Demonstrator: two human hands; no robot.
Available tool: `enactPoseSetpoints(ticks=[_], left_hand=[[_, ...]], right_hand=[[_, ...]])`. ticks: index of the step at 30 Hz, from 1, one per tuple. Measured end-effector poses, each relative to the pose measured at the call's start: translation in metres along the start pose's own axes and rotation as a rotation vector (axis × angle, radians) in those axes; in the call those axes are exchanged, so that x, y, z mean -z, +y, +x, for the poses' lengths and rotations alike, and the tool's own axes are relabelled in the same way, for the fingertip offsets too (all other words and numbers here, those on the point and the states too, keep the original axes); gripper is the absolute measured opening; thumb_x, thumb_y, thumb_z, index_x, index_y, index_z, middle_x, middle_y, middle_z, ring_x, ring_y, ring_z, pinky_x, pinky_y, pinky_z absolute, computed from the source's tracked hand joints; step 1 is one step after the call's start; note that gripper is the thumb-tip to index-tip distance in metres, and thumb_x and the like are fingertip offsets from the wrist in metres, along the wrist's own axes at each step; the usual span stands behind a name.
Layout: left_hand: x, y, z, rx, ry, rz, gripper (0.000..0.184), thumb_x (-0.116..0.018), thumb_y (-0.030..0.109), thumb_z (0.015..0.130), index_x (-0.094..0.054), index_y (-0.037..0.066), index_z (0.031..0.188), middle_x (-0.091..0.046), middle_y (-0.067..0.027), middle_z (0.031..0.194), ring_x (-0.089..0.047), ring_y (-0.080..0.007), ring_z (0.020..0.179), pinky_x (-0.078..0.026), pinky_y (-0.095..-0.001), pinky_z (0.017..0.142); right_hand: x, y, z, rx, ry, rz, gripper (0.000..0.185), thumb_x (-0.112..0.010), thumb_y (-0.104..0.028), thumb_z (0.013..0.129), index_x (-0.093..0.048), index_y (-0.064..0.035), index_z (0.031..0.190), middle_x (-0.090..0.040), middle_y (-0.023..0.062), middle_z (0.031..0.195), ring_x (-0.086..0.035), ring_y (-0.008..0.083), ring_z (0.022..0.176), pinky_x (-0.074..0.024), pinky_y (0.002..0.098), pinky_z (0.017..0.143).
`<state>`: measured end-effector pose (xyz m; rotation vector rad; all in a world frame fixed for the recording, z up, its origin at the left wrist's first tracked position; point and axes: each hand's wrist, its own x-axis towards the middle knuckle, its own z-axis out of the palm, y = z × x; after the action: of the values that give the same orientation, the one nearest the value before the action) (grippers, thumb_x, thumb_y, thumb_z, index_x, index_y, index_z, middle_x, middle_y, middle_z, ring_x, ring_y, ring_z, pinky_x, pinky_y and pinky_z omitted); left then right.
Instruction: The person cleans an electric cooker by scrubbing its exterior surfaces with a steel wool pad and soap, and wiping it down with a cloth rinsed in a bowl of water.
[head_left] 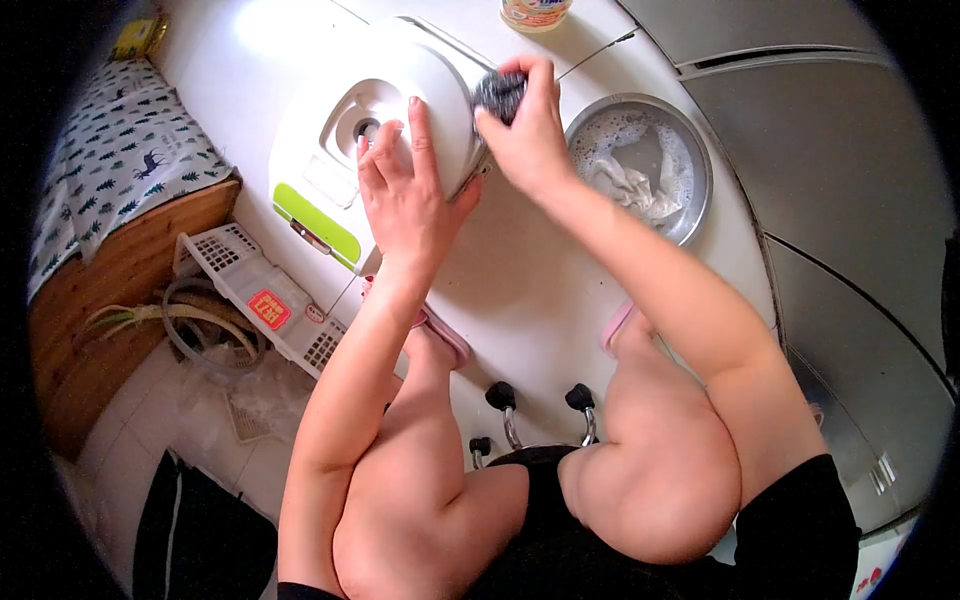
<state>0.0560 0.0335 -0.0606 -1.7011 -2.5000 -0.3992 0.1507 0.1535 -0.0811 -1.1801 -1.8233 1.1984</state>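
A white rice cooker (435, 65) with a round lid and a green front panel (335, 230) stands on the pale tiled floor. My left hand (405, 195) lies on its lid, fingers spread beside the recessed steam vent (372, 108). In my right hand (535, 135) is a dark grey steel wool scrubber (498, 96), pinched between thumb and fingers and pressed against the lid's right edge. Close by on the right, a metal basin (703, 180) holds sudsy water and a wet white cloth (630, 190).
A jar (535, 14) stands at the top edge. Grey cabinet fronts (830, 160) run along the right. On the left are a white plastic basket (240, 270) and a wooden box (100, 310) under a tree-print cloth (110, 165). Chair casters (500, 396) are near my feet.
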Motion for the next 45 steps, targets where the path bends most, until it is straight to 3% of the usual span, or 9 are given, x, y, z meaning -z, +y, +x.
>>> enactPoseSetpoints(ticks=[6, 14, 16, 19, 28, 32, 35, 38, 45], left_hand=[[-0.002, -0.001, -0.001, -0.006, -0.012, 0.006, 0.117, -0.09, 0.035, 0.056, -0.032, 0.01, 0.154, -0.041, -0.0181, 0.133, -0.04, -0.0376, 0.124, -0.03, -0.0512, 0.116], [0.006, -0.003, 0.0, 0.004, -0.069, -0.076, 0.115, -0.09, 0.035, 0.059, -0.031, 0.008, 0.154, -0.039, -0.0203, 0.139, -0.037, -0.0394, 0.128, -0.025, -0.0543, 0.117], [0.009, -0.001, 0.001, 0.002, -0.09, -0.08, 0.115, -0.09, 0.036, 0.06, -0.031, 0.008, 0.154, -0.037, -0.0214, 0.141, -0.036, -0.0398, 0.131, -0.023, -0.0555, 0.117], [0.015, -0.002, -0.001, -0.013, -0.114, -0.083, 0.116, -0.089, 0.037, 0.061, -0.028, 0.008, 0.155, -0.031, -0.0225, 0.149, -0.029, -0.0401, 0.138, -0.019, -0.0576, 0.118], [0.05, -0.005, 0.004, 0.01, -0.144, -0.251, 0.101, -0.077, 0.042, 0.077, -0.025, 0.006, 0.156, -0.024, -0.0239, 0.155, -0.02, -0.0417, 0.143, -0.01, -0.058, 0.118], [0.064, -0.005, 0.005, 0.05, 0.175, -0.549, 0.101, -0.075, 0.038, 0.082, -0.017, -0.002, 0.154, -0.022, -0.0219, 0.156, -0.02, -0.04, 0.145, -0.014, -0.0538, 0.119], [0.099, 0.003, 0.014, -0.033, 0.258, -0.165, 0.08, -0.071, 0.023, 0.089, -0.026, 0.002, 0.151, -0.023, -0.0187, 0.154, -0.021, -0.0375, 0.146, -0.022, -0.0542, 0.117], [0.103, -0.004, 0.01, -0.021, 0.1, -0.037, 0.073, -0.07, 0.021, 0.088, -0.034, 0.004, 0.149, -0.024, -0.0187, 0.154, -0.022, -0.0363, 0.146, -0.024, -0.0548, 0.116], [0.065, -0.011, -0.014, 0.094, -0.04, -0.168, 0.063, -0.064, 0.015, 0.089, -0.04, 0.006, 0.147, -0.03, -0.0211, 0.151, -0.026, -0.0374, 0.142, -0.025, -0.0553, 0.114]], right_hand=[[-0.013, 0.007, -0.073, -0.138, -0.032, 0.207, 0.05, -0.07, 0.0, 0.076, -0.041, -0.0051, 0.115, -0.049, 0.0145, 0.108, -0.051, 0.0304, 0.104, -0.041, 0.0409, 0.096], [0.028, 0.017, -0.052, -0.505, -0.166, 0.638, 0.067, -0.073, -0.013, 0.075, -0.037, -0.0075, 0.131, -0.048, 0.01, 0.115, -0.052, 0.0192, 0.103, -0.0436, 0.0312, 0.093], [0.035, 0.032, -0.047, -0.701, -0.242, 0.714, 0.061, -0.069, -0.013, 0.081, -0.044, -0.0111, 0.136, -0.056, 0.0076, 0.115, -0.058, 0.0157, 0.1, -0.0509, 0.0284, 0.078], [0.042, 0.044, -0.044, -0.815, -0.455, 0.893, 0.053, -0.065, -0.012, 0.081, -0.052, -0.0113, 0.132, -0.06, 0.006, 0.113, -0.06, 0.0153, 0.099, -0.0511, 0.0278, 0.075], [0.046, 0.015, -0.049, -0.569, -0.564, 0.953, 0.047, -0.066, -0.007, 0.076, -0.058, -0.0106, 0.122, -0.06, 0.003, 0.108, -0.057, 0.0131, 0.102, -0.0468, 0.0278, 0.092], [0.046, -0.001, -0.062, -0.325, -0.665, 0.849, 0.053, -0.07, -0.011, 0.074, -0.055, -0.01, 0.125, -0.057, 0.0044, 0.115, -0.055, 0.0169, 0.109, -0.0427, 0.0304, 0.101], [0.038, -0.006, -0.077, -0.185, -0.741, 0.735, 0.056, -0.071, -0.006, 0.073, -0.055, -0.01, 0.127, -0.051, 0.0089, 0.125, -0.048, 0.0215, 0.122, -0.0326, 0.0358, 0.111], [0.04, -0.01, -0.078, -0.387, -0.84, 0.928, 0.057, -0.07, -0.006, 0.074, -0.052, -0.0096, 0.128, -0.053, 0.0048, 0.121, -0.053, 0.0168, 0.114, -0.0411, 0.0327, 0.103], [0.041, 0.036, -0.071, -0.533, -0.164, 0.764, 0.056, -0.075, -0.019, 0.084, -0.045, -0.0053, 0.129, -0.056, 0.0087, 0.116, -0.055, 0.017, 0.108, -0.0458, 0.032, 0.098]])
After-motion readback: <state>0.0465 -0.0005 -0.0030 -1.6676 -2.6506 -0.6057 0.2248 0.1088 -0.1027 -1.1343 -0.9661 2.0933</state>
